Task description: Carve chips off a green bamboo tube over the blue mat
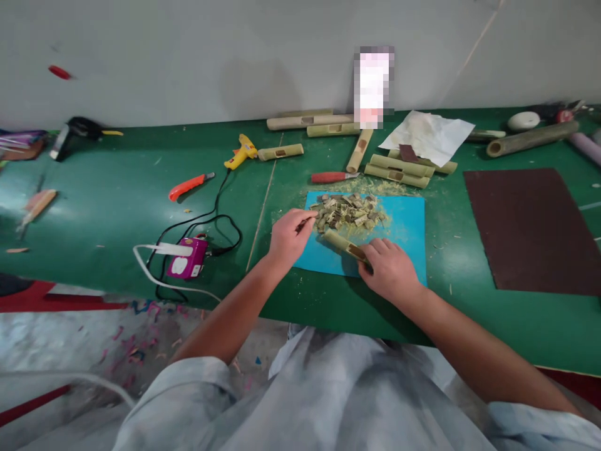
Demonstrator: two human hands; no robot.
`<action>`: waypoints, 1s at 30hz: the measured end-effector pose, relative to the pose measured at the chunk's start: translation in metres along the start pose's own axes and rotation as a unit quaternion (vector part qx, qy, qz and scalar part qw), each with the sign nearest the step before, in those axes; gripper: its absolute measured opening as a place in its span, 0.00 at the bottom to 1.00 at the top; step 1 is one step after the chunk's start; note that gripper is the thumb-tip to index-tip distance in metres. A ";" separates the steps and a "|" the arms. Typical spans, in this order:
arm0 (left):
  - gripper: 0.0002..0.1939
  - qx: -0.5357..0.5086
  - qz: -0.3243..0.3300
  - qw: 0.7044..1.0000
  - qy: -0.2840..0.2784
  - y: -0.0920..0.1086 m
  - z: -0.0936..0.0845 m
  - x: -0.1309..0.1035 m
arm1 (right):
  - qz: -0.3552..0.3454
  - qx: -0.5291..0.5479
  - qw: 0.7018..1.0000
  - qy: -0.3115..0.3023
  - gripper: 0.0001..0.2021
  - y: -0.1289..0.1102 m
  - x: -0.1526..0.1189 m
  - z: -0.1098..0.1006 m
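Observation:
My right hand (393, 268) is wrapped round one end of a short green bamboo tube (336, 240) with a rectangular slot cut in its side. The tube lies slanted over a blue sheet (406, 219). My left hand (290, 237) is closed in a pinch at the sheet's left edge, on a small dark piece whose kind I cannot make out. Its fingertips are close to a heap of bamboo chips (350, 212) and sawdust. Behind the heap lies a red-handled carving knife (331, 177).
Several slotted bamboo tubes (399, 166) lie at the back, near white paper (429, 136). Brown sandpaper (530, 228) is on the right. Leftward are a yellow glue gun (244, 150), an orange utility knife (188, 186) and a purple power strip (188, 258) with trailing cords.

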State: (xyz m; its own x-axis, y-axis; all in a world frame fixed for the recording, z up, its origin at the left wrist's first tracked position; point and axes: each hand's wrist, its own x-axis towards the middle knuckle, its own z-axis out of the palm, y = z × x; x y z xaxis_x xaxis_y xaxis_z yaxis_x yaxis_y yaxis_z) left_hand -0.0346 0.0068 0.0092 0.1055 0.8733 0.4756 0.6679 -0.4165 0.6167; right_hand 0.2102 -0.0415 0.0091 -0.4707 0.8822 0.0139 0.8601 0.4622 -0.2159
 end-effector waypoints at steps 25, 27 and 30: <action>0.20 -0.153 -0.054 0.983 -0.083 -0.012 0.009 -0.002 | -0.066 0.054 0.996 0.041 0.13 0.028 0.013 0.003; 0.20 -0.167 -0.057 0.981 -0.085 -0.013 0.011 -0.003 | -0.069 0.055 0.995 0.043 0.13 0.029 0.013 0.003; 0.10 -0.154 -0.038 0.985 -0.067 -0.011 0.011 -0.005 | -0.073 0.057 0.995 0.044 0.13 0.030 0.014 0.003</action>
State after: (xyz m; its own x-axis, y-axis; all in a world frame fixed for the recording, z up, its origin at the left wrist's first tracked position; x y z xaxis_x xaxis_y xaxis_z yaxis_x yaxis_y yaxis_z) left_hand -0.0342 0.0102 -0.0073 0.1739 0.9222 0.3455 0.4253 -0.3867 0.8183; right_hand 0.2292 -0.0153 0.0002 -0.5649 0.8136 0.1381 0.7535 0.5767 -0.3155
